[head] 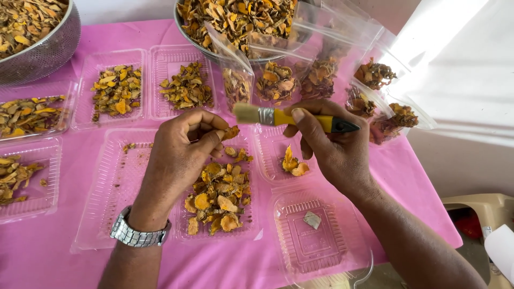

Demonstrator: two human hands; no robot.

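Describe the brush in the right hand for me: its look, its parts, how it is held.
The brush is a small flat paintbrush: pale bristles, a silver metal ferrule, a yellow handle ending in a black tip. It lies nearly level, bristles pointing left toward the orange dried slice pinched in the left hand. The right hand grips the handle, thumb on top. It hovers above the clear plastic trays, touching none.

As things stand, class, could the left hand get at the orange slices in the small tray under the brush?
Probably yes. The left hand pinches one slice close beside that tray; the orange slices lie uncovered, though the brush and right hand crowd above.
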